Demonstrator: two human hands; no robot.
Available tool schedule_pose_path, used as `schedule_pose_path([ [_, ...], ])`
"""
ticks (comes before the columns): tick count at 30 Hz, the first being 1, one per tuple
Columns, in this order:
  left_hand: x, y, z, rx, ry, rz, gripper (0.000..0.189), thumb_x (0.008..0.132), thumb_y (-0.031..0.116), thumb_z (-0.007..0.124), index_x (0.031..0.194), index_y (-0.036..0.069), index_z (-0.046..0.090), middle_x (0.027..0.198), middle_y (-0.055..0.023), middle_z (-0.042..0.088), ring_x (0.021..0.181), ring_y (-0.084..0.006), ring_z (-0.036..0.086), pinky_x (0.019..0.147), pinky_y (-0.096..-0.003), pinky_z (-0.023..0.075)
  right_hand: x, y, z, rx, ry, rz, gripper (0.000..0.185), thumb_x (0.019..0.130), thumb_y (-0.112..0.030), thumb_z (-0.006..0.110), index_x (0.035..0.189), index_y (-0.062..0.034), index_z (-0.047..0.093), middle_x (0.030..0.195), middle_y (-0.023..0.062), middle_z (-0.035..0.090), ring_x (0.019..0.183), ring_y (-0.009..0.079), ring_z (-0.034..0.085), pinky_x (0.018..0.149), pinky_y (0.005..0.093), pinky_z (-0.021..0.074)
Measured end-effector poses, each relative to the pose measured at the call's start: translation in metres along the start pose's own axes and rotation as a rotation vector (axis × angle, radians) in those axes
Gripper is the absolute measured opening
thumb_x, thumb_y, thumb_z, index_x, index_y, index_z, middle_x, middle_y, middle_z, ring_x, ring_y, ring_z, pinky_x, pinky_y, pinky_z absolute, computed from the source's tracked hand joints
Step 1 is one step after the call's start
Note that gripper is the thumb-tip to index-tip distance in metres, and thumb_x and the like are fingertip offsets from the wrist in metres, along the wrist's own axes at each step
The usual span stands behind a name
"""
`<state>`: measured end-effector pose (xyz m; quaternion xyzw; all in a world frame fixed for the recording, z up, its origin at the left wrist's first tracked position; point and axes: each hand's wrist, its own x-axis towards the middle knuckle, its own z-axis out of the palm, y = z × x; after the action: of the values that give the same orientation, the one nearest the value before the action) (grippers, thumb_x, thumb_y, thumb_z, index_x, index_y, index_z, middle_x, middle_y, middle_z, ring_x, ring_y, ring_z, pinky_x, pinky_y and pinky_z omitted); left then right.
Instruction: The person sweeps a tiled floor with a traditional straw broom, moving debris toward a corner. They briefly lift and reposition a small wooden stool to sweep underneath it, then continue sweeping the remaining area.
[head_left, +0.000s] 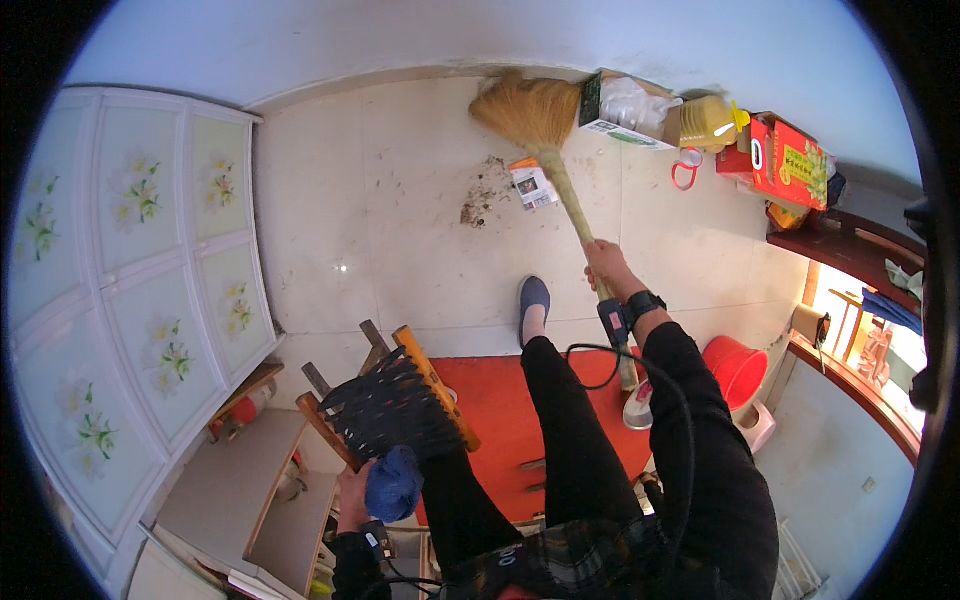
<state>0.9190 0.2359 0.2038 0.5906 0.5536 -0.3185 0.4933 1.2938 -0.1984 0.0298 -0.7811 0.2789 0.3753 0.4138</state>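
Observation:
My right hand (607, 266) grips the handle of a straw broom (571, 199). The broom's bristles rest on the floor by the far wall. Left of the handle, dark debris (480, 202) lies on the tiles beside a printed packet (534, 187), which the broom partly overlaps. At lower left, my left hand (354, 495) is closed around a wooden bar of a folding stool (397, 409) with a woven black seat. A bunched blue cloth (394, 484) sits against that hand; whether the fingers also hold it, I cannot tell.
Along the far wall stand an open carton (634, 112), an oil jug (709, 120) and a red box (795, 161). A red bucket (735, 367) stands at right, near a red mat (495, 390). White panelled doors (142, 195) line the left side. A cable hangs from my right wrist.

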Motion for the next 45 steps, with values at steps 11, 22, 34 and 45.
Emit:
schedule_pose_path([
  [11,-0.005,-0.004,0.005,-0.310,0.000,-0.091,0.040,0.084,0.014,0.064,0.119,-0.003,0.053,0.107,-0.0094,0.063,0.090,-0.0191,0.060,0.079,-0.0299,0.0488,-0.190,0.079,-0.040,-0.422,-0.066,-0.026,0.034,0.091,-0.027,0.049,0.114,-0.0022,0.052,0.067,0.0187,0.059,0.064,0.0322,0.063,0.056,0.0406,0.0475],
  [22,-0.005,-0.035,0.000,0.244,0.039,0.149,0.043,0.082,0.021,0.067,0.114,-0.004,0.055,0.105,-0.0134,0.063,0.087,-0.0213,0.061,0.076,-0.0317,0.0499,-0.062,-0.004,0.076,-0.974,-0.170,-0.566,0.031,0.090,-0.028,0.048,0.114,-0.0080,0.047,0.075,0.0204,0.064,0.072,0.0390,0.063,0.064,0.0511,0.0495],
  [34,-0.024,0.026,0.028,0.020,0.054,-0.043,0.040,0.085,0.021,0.063,0.115,-0.004,0.056,0.106,-0.0126,0.064,0.087,-0.0241,0.063,0.078,-0.0333,0.0509,-0.127,0.142,-0.125,-0.929,0.047,0.041,0.036,0.091,-0.035,0.044,0.116,-0.0097,0.047,0.082,0.0243,0.063,0.080,0.0433,0.062,0.071,0.0542,0.0478],
  [45,-0.032,0.096,0.085,0.054,0.084,-0.136,0.035,0.087,0.019,0.061,0.112,-0.005,0.057,0.104,-0.0134,0.065,0.085,-0.0239,0.063,0.078,-0.0321,0.0511,-0.203,0.178,-0.207,-0.629,0.257,-0.092,0.031,0.090,-0.029,0.050,0.112,-0.0065,0.051,0.082,0.0262,0.062,0.083,0.0451,0.060,0.069,0.0520,0.0476],
])
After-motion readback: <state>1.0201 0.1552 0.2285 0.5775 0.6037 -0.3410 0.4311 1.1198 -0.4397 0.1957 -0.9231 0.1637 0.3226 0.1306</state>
